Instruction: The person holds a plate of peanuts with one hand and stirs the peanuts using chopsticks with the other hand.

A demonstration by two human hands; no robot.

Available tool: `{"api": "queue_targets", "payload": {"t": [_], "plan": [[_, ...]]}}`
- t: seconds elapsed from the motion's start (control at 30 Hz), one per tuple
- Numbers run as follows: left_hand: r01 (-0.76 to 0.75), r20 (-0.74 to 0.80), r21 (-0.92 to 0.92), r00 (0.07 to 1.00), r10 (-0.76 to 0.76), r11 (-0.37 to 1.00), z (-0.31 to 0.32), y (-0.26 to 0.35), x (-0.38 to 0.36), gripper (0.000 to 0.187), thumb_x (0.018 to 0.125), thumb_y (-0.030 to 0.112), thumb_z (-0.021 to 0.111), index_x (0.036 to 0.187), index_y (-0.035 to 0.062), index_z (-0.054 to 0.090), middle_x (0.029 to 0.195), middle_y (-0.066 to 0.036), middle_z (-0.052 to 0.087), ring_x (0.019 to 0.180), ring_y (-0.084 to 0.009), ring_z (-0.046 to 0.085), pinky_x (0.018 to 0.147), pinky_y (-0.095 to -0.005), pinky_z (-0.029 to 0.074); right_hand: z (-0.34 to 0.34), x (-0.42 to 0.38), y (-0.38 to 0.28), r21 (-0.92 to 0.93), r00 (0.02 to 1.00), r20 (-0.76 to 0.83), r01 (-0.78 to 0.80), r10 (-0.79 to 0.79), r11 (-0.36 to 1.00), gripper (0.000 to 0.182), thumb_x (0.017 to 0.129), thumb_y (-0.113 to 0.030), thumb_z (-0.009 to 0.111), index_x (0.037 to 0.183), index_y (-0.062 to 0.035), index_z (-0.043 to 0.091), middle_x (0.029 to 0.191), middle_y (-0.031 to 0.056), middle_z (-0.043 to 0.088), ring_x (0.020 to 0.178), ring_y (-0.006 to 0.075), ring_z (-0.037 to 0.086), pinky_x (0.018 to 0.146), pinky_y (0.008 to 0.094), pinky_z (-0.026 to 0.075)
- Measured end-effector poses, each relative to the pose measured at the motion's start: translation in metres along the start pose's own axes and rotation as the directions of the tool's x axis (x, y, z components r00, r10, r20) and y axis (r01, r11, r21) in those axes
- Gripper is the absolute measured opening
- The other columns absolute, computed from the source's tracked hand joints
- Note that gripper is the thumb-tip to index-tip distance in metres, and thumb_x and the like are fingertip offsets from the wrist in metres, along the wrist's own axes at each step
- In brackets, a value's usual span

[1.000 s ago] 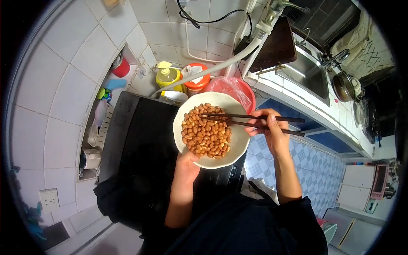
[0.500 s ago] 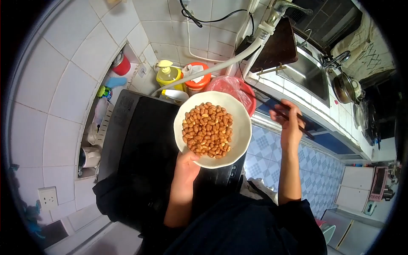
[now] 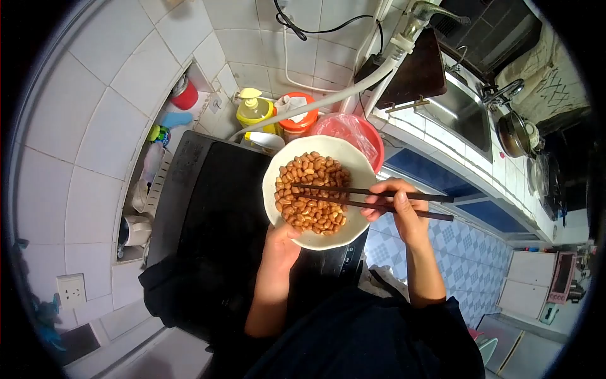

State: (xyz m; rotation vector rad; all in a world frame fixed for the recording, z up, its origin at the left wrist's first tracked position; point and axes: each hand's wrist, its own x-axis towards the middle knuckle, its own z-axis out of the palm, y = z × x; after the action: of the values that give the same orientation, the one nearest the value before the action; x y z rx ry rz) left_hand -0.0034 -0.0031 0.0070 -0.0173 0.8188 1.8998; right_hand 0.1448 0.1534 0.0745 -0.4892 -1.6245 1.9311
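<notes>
A cream-coloured bowl [image 3: 363,183] of reddish-brown peanuts [image 3: 309,211] is held over the black appliance top by my left hand [image 3: 282,245], closed on its near rim with the thumb inside. My right hand [image 3: 399,205] grips a pair of dark chopsticks [image 3: 356,197] from the right. Their thin tips lie over the peanuts in the middle of the bowl, slightly apart, and no peanut shows lifted between them. The thick ends stick out past my right hand.
Under the bowl is a black-topped appliance [image 3: 218,183]. Behind it stand a yellow pump bottle [image 3: 255,110], an orange-lidded container [image 3: 298,117] and a red bin [image 3: 372,136] with a plastic liner. A pale hose [image 3: 341,95] slants across. The sink counter [image 3: 457,136] runs along the right.
My right hand has moved left and down, bringing the chopsticks from beside the bowl to over the peanuts. The bowl stays in my left hand, nearly in place.
</notes>
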Motion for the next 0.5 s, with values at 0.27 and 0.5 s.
{"api": "queue_targets", "payload": {"t": [0.27, 0.5], "plan": [[-0.017, -0.004, 0.015, 1.000, 0.017, 1.000, -0.004, -0.003, 0.002, 0.064, 0.060, 0.006, 0.042, 0.122, -0.0070, 0.030, 0.120, -0.016, 0.042, 0.111, -0.0267, 0.042, 0.095, -0.0400, 0.033, -0.013, -0.003, -0.005, -0.077, 0.980, -0.122, 0.146, -0.155, 0.986, 0.045, 0.090, -0.036, 0.039, 0.102, 0.0061, 0.050, 0.086, 0.0161, 0.058, 0.072, 0.0241, 0.062, 0.060, 0.0304, 0.052], [0.001, 0.028, -0.002, 1.000, -0.001, 1.000, -0.004, -0.002, 0.002, 0.064, 0.059, 0.005, 0.041, 0.121, -0.0069, 0.032, 0.119, -0.016, 0.043, 0.112, -0.0277, 0.042, 0.095, -0.0402, 0.033, -0.008, -0.006, -0.004, -0.047, 0.997, -0.051, 0.061, -0.063, 0.997, 0.044, 0.090, -0.035, 0.041, 0.100, 0.0072, 0.051, 0.083, 0.0171, 0.059, 0.070, 0.0233, 0.062, 0.058, 0.0294, 0.051]]}}
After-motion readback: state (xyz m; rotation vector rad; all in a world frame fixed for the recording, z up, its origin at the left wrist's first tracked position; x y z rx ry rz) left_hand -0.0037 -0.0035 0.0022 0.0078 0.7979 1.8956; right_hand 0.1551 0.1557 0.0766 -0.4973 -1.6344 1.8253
